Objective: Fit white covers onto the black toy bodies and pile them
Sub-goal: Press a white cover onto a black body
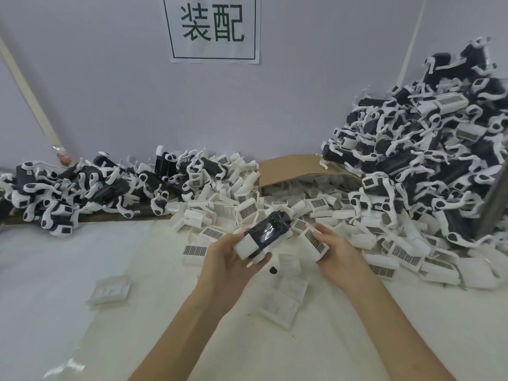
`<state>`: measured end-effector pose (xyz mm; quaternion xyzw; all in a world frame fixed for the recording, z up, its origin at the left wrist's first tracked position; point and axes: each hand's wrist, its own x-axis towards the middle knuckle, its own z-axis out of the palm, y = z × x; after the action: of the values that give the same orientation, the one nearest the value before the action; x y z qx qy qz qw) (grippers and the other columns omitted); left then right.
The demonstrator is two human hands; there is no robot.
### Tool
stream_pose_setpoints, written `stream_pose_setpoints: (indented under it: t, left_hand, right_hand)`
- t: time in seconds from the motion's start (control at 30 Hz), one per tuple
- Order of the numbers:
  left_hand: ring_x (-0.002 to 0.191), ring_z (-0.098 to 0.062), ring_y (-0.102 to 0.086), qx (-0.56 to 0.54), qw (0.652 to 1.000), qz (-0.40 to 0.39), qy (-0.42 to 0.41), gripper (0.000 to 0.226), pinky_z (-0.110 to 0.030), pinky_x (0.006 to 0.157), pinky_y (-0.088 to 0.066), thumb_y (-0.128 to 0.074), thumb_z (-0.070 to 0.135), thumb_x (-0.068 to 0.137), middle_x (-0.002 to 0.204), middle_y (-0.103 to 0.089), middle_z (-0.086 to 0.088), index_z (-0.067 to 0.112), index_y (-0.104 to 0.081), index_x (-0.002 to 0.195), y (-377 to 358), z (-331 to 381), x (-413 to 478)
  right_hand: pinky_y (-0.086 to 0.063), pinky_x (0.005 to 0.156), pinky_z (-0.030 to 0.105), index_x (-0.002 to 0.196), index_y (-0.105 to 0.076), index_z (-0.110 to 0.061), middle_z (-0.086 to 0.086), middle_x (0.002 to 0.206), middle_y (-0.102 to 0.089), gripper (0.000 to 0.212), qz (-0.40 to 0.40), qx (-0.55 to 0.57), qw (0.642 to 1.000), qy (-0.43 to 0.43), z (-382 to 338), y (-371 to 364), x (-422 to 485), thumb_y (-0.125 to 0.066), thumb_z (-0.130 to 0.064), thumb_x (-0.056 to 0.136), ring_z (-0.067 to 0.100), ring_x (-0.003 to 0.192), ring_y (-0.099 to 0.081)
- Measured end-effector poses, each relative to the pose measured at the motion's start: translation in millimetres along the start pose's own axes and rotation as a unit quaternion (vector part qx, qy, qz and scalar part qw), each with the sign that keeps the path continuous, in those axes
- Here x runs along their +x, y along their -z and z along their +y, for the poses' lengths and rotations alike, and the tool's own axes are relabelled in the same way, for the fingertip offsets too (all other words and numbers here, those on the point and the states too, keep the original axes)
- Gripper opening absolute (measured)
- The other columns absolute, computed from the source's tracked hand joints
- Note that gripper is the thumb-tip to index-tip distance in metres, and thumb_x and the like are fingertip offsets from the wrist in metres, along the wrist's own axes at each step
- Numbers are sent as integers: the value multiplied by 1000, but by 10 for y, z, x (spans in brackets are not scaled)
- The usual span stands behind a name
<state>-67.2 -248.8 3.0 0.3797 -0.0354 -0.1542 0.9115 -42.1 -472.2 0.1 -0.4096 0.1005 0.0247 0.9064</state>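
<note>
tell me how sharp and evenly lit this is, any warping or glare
Head view: soft even light, faint shadows; wide-angle warp slants the wall strip at left; glare spots on the black toy body in the left hand; right pile smears toward the edge; sign reads sharp.

Glossy black plastic toy body, matt white plastic cover, brown cardboard box

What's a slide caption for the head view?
Left hand holds black toy body, right hand holds white cover, over table strewn with loose covers.
</note>
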Motion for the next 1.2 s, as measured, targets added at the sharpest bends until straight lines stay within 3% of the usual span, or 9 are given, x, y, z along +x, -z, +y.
stream_pose_setpoints:
  t: [0.13,0.3,0.37,0.53,0.67,0.8,1.03,1.1,1.2]
  left_hand:
    - [83,-25,-75,-25,998,47,-18,32,-36,72,-60,-78,1,61,91,-75,-10,9,-69,90,-30,-76,-9]
    - [82,-12,-75,4,997,39,-69,26,-33,86,-53,-77,1,66,79,-74,4,12,-65,86,-77,-85,-31]
    - [79,-11,-73,17,995,44,-93,13,-26,76,-56,-68,0,79,78,-73,5,13,-69,77,-79,-78,-40]
    - [64,-10,-57,96,981,102,-134,22,-14,47,-41,-47,-10,94,76,-62,2,10,-51,85,-52,-98,-33]
    - [89,-11,-70,93,983,48,-150,33,-17,67,-50,-60,0,65,100,-74,0,9,-52,96,-74,-126,-10]
    - [118,-23,-65,164,969,46,-181,51,-30,91,-51,-68,6,67,127,-69,-8,4,-57,117,-87,-198,13]
    - [111,-13,-67,278,927,37,-250,65,-23,79,-56,-79,10,71,118,-71,4,18,-54,131,-164,-332,-43]
    - [119,-11,-62,334,897,39,-286,64,-30,93,-55,-83,4,73,128,-64,7,26,-53,125,-175,-403,-65]
    - [128,-6,-54,410,829,43,-377,49,-19,98,-48,-82,-5,76,136,-53,17,28,-55,99,-190,-483,-73]
  right_hand:
    - [-57,75,29,112,-67,-10,9,97,-74,27,-49,-35,998,10,-7,-19,-26,-59,0,88,19,82,-71]
    - [-51,84,31,110,-74,-11,8,103,-75,37,-79,-95,992,8,41,-76,-50,-67,-6,74,18,89,-70]
    - [-52,83,31,106,-77,-12,8,109,-75,34,-89,-123,988,12,59,-83,-56,-68,-6,74,19,94,-70]
    - [-60,79,29,112,-77,-14,10,118,-73,34,-137,-202,970,16,70,-102,-120,-66,-11,81,18,98,-70]
    - [-53,91,34,113,-77,-15,13,123,-70,33,-146,-230,962,21,119,-138,-133,-66,-20,83,21,105,-68]
    - [-49,97,40,110,-77,-11,16,120,-71,31,-124,-219,967,36,128,-142,-120,-67,-20,82,25,104,-66]
    - [-59,61,26,106,-73,-5,12,95,-73,23,-86,-62,994,16,190,-233,-116,-51,-10,100,16,75,-71]
    - [-60,59,24,106,-71,-2,12,91,-73,20,-84,36,996,-10,220,-284,-120,-55,-11,97,15,70,-71]
    - [-60,77,28,123,-66,-1,14,104,-71,38,-116,33,992,-25,308,-359,-158,-56,-21,92,21,87,-69]
